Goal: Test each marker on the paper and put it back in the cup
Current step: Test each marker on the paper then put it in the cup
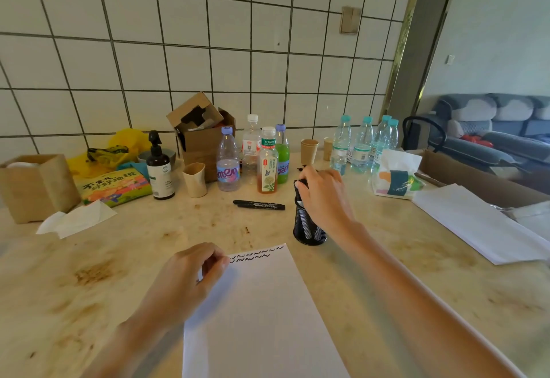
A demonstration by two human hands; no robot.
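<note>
Right hand (pixel 323 191) grips marker (pixel 298 191) above cup (pixel 309 227).

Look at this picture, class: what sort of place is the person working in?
Probably a lived-in home or shared common room: a tiled wall behind a counter crowded with drink bottles, and a grey sofa in the adjoining room.

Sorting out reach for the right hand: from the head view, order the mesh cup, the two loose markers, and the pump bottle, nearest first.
From the right hand:
1. Mesh cup, directly beneath it.
2. Loose markers, to its left.
3. Pump bottle, far left.
</note>
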